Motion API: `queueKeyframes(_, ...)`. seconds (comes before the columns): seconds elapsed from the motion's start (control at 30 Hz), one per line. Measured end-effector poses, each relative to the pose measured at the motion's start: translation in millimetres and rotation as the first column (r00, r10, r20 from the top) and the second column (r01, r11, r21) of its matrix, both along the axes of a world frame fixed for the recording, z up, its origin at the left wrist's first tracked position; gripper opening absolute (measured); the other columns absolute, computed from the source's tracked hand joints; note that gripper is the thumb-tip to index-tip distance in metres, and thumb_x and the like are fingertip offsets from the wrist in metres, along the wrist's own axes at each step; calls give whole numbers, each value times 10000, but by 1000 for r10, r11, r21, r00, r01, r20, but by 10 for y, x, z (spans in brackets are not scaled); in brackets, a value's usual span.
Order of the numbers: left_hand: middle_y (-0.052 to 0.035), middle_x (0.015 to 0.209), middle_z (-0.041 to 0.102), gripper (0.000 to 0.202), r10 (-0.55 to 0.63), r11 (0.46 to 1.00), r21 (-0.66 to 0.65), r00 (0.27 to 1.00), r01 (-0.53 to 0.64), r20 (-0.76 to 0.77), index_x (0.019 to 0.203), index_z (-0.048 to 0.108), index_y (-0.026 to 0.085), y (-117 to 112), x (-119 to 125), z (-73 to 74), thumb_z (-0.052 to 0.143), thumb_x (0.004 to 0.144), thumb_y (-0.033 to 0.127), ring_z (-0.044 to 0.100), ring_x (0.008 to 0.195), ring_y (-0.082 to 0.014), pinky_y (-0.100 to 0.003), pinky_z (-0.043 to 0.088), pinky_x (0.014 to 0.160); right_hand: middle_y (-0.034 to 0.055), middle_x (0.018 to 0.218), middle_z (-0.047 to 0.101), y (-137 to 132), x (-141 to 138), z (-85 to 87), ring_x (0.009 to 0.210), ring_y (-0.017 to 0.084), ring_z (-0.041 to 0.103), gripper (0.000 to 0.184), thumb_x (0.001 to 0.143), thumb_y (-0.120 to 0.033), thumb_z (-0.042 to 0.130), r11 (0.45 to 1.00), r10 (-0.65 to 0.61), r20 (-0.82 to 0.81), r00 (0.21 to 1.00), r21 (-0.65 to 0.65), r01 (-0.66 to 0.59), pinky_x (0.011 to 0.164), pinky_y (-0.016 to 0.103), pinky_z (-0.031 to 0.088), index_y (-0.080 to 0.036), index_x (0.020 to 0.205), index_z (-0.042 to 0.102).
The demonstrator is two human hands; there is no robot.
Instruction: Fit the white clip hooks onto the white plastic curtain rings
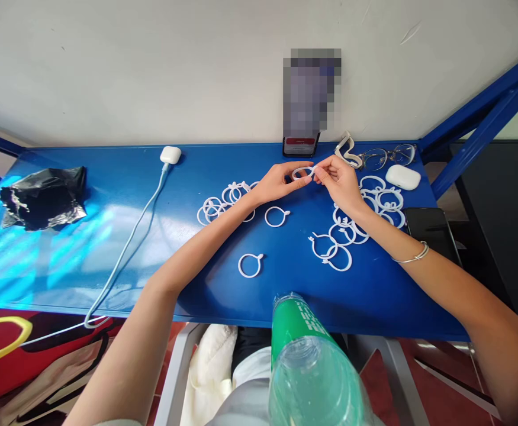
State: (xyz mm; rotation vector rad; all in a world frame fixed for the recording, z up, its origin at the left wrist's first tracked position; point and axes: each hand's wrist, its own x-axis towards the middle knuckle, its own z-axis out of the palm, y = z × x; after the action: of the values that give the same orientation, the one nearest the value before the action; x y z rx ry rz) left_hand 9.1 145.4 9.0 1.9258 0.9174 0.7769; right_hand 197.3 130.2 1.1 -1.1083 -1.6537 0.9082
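Note:
Both hands meet above the back of the blue table (108, 236) and pinch one white plastic ring (302, 172) between them. My left hand (279, 182) grips its left side with fingertips together. My right hand (339, 177) grips its right side. Several white rings lie in a pile (223, 204) left of my left hand. Another spread of several rings (365, 219) lies under and beside my right wrist. Two single rings (277, 216) (250, 265) lie apart nearer the front edge.
A phone (302, 145) leans against the wall behind the hands. Glasses (385, 157), an earbud case (402, 177) and a dark phone (431, 228) sit at the right. A charger with cable (170, 155) and black plastic (43, 195) lie left. A green-labelled bottle (307, 361) stands close in front.

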Motion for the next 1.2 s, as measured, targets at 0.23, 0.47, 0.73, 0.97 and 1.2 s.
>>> queueKeyframes(0.23,-115,1107,693,624,-5,1000,-11,1000,5,12,1212,645,117,4,-6,-5,524,855,614,629,821,-172,-245,480,742,8,698,589,1,14,0,683,168,603,348,867,-567,579,1000,11,35,999,4,-11,651,302,513,-232,778,550)
queueKeyframes(0.47,-109,1055,699,550,11,1000,27,1000,-10,-27,1175,674,114,-6,-10,32,537,872,552,626,849,-175,-229,476,715,15,685,591,-2,6,-8,672,178,604,418,832,-652,568,1000,21,42,999,14,-22,633,321,511,-240,765,536)
queueKeyframes(0.73,-90,980,725,530,40,999,6,999,-40,-18,1107,709,119,-13,-14,26,565,851,560,633,749,-154,-211,470,625,13,668,581,-17,0,10,646,181,587,413,829,-637,580,1000,4,57,998,20,-5,609,328,492,-235,749,528)
queueKeyframes(0.97,-73,757,713,555,44,996,-76,998,-41,35,919,727,113,1,-23,13,528,845,625,614,581,-123,-206,467,523,10,654,583,-26,-16,18,637,175,584,369,836,-577,612,1000,-28,37,999,5,27,614,321,487,-230,734,538)
queueKeyframes(1.2,-92,792,697,585,43,986,-166,987,-17,153,843,625,120,59,-14,-48,483,836,687,636,572,-119,-222,496,523,22,735,600,-26,-25,22,694,181,591,375,840,-596,594,1000,-12,93,996,-22,14,620,306,480,-224,803,561)
